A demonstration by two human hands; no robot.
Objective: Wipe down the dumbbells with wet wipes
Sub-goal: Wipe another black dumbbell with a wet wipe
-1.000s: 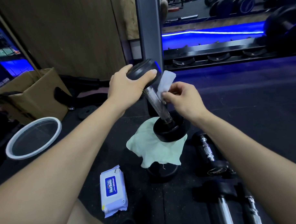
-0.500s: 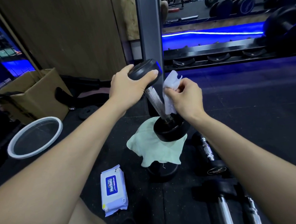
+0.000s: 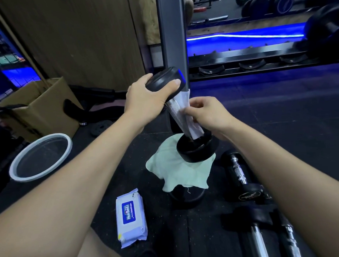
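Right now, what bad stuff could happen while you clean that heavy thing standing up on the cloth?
The dumbbell stands tilted, its lower head on the green cloth draped over another weight. Only the left hand steadies the top; if it slips, the dumbbell may topple. The cloth could slide underneath. The right hand, holding the wet wipe against the handle, may leave it slippery.
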